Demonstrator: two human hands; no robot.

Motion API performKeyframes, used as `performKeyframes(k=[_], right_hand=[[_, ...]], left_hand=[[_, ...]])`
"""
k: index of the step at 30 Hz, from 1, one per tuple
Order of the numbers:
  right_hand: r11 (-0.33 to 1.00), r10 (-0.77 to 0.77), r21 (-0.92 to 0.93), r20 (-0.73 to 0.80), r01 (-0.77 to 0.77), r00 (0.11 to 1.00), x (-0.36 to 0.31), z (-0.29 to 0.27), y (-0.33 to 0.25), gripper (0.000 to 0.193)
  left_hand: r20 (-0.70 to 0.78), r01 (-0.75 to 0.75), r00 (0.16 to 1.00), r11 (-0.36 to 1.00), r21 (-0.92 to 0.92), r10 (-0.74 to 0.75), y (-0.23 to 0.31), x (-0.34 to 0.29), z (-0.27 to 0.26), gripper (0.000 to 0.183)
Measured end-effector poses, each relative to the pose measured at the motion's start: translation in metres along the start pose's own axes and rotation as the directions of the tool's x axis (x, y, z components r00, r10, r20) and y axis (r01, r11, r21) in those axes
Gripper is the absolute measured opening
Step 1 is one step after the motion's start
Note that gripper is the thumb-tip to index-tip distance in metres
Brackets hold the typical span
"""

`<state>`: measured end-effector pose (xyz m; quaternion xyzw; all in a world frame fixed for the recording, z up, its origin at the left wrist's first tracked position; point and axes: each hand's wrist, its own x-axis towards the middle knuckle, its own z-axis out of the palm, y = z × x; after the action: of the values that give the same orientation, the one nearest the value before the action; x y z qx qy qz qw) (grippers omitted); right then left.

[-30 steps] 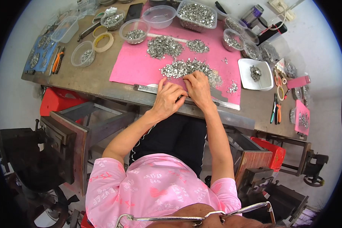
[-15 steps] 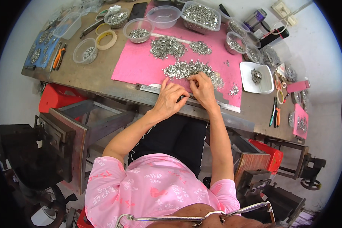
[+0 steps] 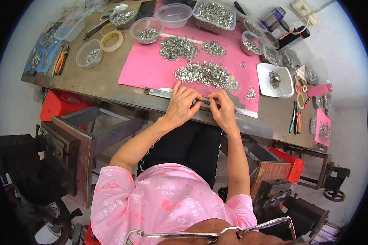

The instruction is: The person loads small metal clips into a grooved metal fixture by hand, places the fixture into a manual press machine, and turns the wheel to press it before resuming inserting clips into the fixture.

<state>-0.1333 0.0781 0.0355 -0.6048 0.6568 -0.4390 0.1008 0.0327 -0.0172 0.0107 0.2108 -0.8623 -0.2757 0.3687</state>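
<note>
Close to the bench's front edge, my left hand (image 3: 181,105) has its thumb and forefinger closed on a small dark strip (image 3: 206,101) with little pieces along it. The tip of my right hand (image 3: 223,110) is pinched at the strip's right part; whatever lies between those fingertips is too small to make out. Under both hands runs a flat metal bar (image 3: 159,93) along the pink mat (image 3: 141,67). Just beyond my fingers spreads a heap of small shiny metal pieces (image 3: 202,74). Farther back lie a larger heap (image 3: 178,49) and a smaller one (image 3: 214,48).
Clear plastic tubs (image 3: 147,38) of metal pieces line the back. A white square dish (image 3: 269,92) stands right of the mat, with pliers (image 3: 297,122) nearer me. Tape rolls (image 3: 113,42) and orange-handled pliers (image 3: 61,65) lie at left. Red stools (image 3: 55,104) stand below the bench.
My right hand has drawn back from the edge of the near heap toward me, down to the dark strip. My left hand stays almost where it was.
</note>
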Motion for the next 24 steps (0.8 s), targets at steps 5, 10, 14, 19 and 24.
performKeyframes(k=[5,10,14,19,24], right_hand=[[0.98,-0.152,-0.132,-0.035,0.146,0.988,-0.012,0.007,0.002,0.019],[0.964,-0.186,-0.193,-0.006,0.182,0.982,-0.014,0.01,0.003,0.02],[0.94,-0.258,-0.236,-0.011,0.248,0.966,-0.014,0.011,0.004,0.022],[0.965,-0.218,-0.156,-0.032,0.211,0.975,-0.015,0.007,0.005,0.021],[0.986,-0.146,-0.084,-0.063,0.141,0.987,-0.015,0.007,0.003,0.02]], left_hand=[[0.07,0.121,0.991,0.983,-0.141,-0.112,-0.007,0.001,-0.006,0.015],[0.021,0.087,0.996,0.994,-0.072,-0.086,-0.006,-0.001,0.002,0.012],[-0.025,0.007,1.0,1.0,-0.028,-0.008,-0.007,-0.003,0.006,0.011],[-0.052,-0.046,0.998,0.999,0.001,0.046,-0.009,-0.007,0.008,0.012],[-0.029,-0.031,0.999,0.999,0.037,0.032,-0.003,-0.005,0.006,0.011]])
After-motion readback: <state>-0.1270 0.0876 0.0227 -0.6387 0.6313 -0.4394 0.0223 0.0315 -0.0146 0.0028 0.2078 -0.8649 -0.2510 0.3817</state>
